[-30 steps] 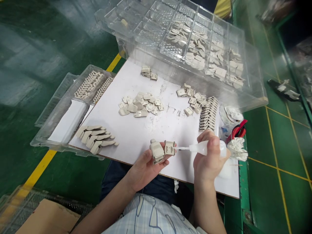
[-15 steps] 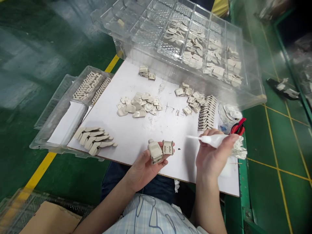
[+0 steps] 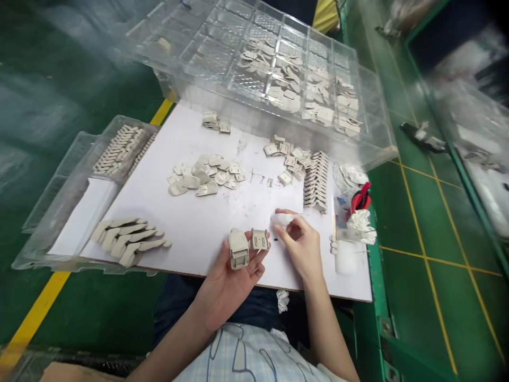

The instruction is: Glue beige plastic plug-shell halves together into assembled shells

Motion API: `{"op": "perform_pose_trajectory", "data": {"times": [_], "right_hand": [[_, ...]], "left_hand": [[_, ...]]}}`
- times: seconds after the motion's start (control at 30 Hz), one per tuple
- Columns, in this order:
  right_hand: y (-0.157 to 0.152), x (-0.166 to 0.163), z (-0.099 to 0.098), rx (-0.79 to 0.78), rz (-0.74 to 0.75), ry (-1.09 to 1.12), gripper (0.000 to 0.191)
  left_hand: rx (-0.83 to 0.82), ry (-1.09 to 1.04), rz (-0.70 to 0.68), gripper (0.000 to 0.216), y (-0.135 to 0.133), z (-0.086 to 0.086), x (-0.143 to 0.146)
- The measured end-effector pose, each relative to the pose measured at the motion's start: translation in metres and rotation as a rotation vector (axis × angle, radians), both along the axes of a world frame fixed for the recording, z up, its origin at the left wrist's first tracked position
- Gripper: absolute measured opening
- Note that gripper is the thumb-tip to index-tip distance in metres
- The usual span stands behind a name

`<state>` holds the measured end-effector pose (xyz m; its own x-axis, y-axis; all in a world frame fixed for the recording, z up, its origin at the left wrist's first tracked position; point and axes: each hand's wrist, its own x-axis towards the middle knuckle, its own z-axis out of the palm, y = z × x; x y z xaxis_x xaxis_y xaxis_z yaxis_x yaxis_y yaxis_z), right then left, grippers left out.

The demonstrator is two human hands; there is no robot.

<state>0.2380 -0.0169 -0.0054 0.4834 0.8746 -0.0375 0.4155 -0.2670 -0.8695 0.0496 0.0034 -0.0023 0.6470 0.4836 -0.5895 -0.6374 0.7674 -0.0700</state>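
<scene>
My left hand [image 3: 234, 281] is palm up, its fingers curled round two beige plastic parts. One is a rounded cover-like piece [image 3: 239, 248]; the other, a flat slotted bracket [image 3: 260, 240], rests toward the fingertips. Just to the right, my right hand [image 3: 300, 244] is closed in a pinch on a small white object [image 3: 282, 218]. Blur and the fingers hide its kind. A narrow gap separates the two hands. Loose rounded beige pieces [image 3: 204, 174] are piled on the white board [image 3: 191, 223] beyond them.
Curved beige parts [image 3: 127, 239] overlap at the board's left corner. A stacked row [image 3: 316, 183] and loose brackets [image 3: 290, 156] lie right. Red-handled pliers [image 3: 360, 199], crumpled tissue [image 3: 361, 227] and a white object [image 3: 347, 258] line the right edge. A clear compartment tray [image 3: 222, 79] stands behind.
My right hand has moved left toward my left hand. The long-nozzled white squeeze bottle it held no longer shows clearly; a small white object is in its fingers. My left hand keeps both beige parts.
</scene>
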Motion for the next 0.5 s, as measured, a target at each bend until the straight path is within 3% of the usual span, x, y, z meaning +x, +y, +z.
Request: {"op": "perform_pose_trajectory", "data": {"times": [0.07, 0.13, 0.2, 0.33, 0.5], "right_hand": [[-0.015, 0.017, 0.014, 0.121, -0.108, -0.077, 0.036], [-0.033, 0.042, 0.028, 0.281, -0.414, -0.285, 0.036], [-0.048, 0.069, 0.037, 0.28, -0.639, -0.533, 0.038], [-0.057, 0.106, 0.035, 0.07, -0.525, -0.757, 0.033], [-0.058, 0.12, 0.031, 0.027, -0.468, -0.845, 0.03]], "left_hand": [[-0.055, 0.003, 0.001, 0.03, -0.002, 0.004, 0.004], [-0.106, 0.0, -0.012, 0.034, -0.003, 0.007, 0.009], [-0.145, -0.011, -0.026, 0.036, -0.003, 0.01, 0.013], [-0.171, -0.025, -0.039, 0.036, -0.005, 0.014, 0.02], [-0.151, -0.034, -0.013, 0.031, -0.01, 0.013, 0.02]]}}
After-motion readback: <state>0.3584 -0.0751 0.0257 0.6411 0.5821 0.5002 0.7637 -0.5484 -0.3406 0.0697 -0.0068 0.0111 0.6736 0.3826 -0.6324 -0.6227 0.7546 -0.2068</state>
